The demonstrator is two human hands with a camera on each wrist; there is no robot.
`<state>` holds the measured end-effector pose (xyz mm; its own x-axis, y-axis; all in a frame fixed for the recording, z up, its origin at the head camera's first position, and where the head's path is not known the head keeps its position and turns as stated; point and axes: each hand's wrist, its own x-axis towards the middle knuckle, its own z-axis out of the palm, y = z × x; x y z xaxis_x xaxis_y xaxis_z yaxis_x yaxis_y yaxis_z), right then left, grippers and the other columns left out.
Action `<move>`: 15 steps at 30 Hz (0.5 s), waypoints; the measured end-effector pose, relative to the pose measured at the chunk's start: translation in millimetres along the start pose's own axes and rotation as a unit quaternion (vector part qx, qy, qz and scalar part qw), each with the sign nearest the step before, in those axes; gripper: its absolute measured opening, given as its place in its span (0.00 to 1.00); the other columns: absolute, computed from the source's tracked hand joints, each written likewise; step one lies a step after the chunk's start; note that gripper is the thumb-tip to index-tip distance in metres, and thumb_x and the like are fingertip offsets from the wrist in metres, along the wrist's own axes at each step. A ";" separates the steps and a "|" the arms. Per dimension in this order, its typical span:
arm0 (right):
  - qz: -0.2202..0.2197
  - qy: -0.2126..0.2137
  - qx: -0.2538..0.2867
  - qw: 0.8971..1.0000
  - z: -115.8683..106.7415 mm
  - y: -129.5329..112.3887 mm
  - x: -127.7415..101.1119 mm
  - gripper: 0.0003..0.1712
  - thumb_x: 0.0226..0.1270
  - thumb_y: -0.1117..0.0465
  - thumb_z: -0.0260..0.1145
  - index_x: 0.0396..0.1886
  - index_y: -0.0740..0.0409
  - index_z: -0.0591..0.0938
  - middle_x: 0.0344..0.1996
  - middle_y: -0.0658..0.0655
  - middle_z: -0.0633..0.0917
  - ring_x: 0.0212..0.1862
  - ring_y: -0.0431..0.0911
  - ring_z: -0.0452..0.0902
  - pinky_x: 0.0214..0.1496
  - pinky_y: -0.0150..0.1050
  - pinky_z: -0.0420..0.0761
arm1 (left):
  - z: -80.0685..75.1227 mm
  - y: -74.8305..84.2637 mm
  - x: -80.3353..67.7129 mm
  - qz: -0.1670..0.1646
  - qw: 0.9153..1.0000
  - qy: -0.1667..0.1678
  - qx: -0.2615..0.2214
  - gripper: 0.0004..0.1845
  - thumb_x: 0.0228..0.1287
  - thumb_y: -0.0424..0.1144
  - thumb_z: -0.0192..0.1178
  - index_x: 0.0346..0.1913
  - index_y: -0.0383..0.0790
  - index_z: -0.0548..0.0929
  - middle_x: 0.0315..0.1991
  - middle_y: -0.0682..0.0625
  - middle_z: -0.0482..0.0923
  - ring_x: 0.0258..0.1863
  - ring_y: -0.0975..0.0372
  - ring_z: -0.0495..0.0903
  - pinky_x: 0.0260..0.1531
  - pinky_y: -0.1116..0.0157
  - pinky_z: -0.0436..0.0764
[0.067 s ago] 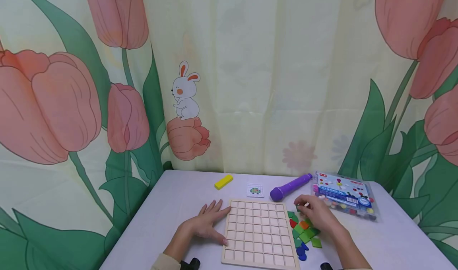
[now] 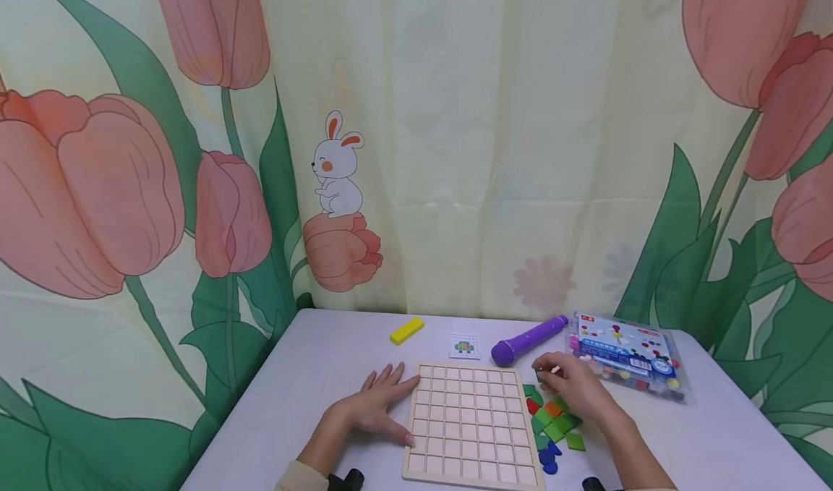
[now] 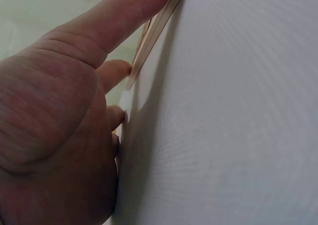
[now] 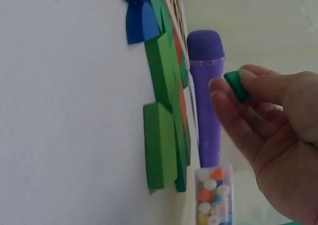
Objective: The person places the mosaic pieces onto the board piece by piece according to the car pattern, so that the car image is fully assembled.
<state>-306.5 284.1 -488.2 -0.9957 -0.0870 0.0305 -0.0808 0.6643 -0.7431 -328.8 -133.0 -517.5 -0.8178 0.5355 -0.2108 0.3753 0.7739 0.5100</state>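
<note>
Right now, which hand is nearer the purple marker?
Right. The right hand, pinching a green tile, is just beside the purple marker; the left hand rests across the wooden grid board, at its far edge.

The right hand point(image 2: 573, 390) hides the green tile point(image 4: 236, 85) in the head view.

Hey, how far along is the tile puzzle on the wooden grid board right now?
Nothing is placed: every cell of the wooden grid board looks empty. In hand: the right hand pinches one green tile, while the left hand rests flat against the board's edge. Left: the whole pile of tiles beside the board.
</note>
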 end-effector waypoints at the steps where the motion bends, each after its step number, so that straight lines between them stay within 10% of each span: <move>1: -0.011 0.001 0.006 1.000 -0.1 -2.5 -1.0 0.13 0.75 0.70 0.63 0.54 0.58 0.86 0.40 0.55 0.87 0.37 0.46 0.80 0.39 0.35 0.83 | -0.2 0.2 0.1 0.000 1.000 0.000 0.002 0.60 0.45 0.71 0.75 0.82 0.66 0.59 0.86 0.43 0.43 0.86 0.45 0.36 0.81 0.37 0.36; 15: -0.109 0.026 0.018 0.994 18.4 -40.6 -3.7 0.09 0.69 0.69 0.70 0.46 0.56 0.89 0.38 0.51 0.90 0.37 0.44 0.84 0.39 0.29 0.86 | 0.8 1.2 0.0 -0.001 1.000 -0.002 0.005 0.59 0.45 0.71 0.75 0.82 0.65 0.59 0.86 0.42 0.44 0.86 0.44 0.38 0.81 0.37 0.37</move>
<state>-298.7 243.8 -470.5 -0.9557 -0.1863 0.2280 -0.2944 0.6072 -0.7380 -328.0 -131.8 -517.5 -0.8168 0.5356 -0.2145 0.3789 0.7783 0.5007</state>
